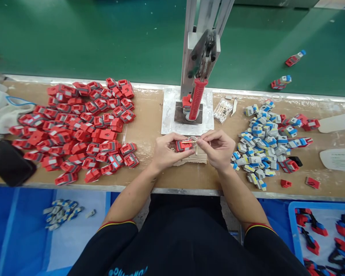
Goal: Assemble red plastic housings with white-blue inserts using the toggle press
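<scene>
Frame centre: left hand (164, 150) pinches a red clip (183, 145) closed in its fingers; right hand (217, 147) pinches a thin pin (189, 141), long axis horizontal, tip lying over the clip. Hands nearly touching, press (196, 97) just above, red pile (80, 126) left.

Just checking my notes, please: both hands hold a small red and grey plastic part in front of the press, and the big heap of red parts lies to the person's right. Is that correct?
Not quite: the head view shows the heap of red parts on the person's left; the blue and grey pieces lie right. The left hand and right hand do hold the small red and grey plastic part.
</scene>
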The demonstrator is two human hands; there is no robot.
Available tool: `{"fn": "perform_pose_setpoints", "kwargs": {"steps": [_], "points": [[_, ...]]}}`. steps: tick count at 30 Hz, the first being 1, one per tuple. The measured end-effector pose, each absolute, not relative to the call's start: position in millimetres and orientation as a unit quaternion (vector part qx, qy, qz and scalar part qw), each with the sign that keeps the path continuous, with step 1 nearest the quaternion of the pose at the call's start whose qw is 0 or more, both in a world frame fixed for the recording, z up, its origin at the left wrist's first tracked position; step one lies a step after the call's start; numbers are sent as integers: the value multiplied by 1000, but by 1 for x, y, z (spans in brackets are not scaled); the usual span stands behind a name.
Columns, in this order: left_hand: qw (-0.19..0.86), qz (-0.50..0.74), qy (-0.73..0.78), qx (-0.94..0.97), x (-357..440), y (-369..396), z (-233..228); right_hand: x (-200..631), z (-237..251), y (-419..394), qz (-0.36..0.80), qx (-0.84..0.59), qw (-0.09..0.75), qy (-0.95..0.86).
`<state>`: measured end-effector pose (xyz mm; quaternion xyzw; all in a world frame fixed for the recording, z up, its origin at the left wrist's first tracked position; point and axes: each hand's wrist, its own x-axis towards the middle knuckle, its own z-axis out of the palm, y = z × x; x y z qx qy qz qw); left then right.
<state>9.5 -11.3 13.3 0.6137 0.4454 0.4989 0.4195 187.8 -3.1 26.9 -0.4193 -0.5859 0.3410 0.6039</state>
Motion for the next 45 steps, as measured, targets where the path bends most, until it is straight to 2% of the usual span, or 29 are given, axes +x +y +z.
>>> {"fn": "perform_pose_setpoints", "kwargs": {"steps": [6,14,21,23,29,35,38,43,45], "points": [[412,505,445,614,9,-11,12,194,27,-3,280,-399,613,-622],[335,528,441,644,6,-8,9,198,31,-1,185,-371,621,-665],[277,532,435,672,3,-7,8,206,34,0,219,-384,627,-641],[271,530,442,671,3,-6,9,215,34,3,228,-407,603,-647],[295,516,465,656,-2,-3,6,224,17,14,232,-452,418,-753],[320,528,454,642,-4,2,0,220,10,18,256,-433,356,-788],[303,536,436,657,-4,2,-1,226,20,15,271,-425,385,-773],[239,536,397,706,-2,1,0,223,37,6,293,-387,599,-637],[212,530,381,727,-1,-1,1,215,39,3,311,-363,643,-598]]}}
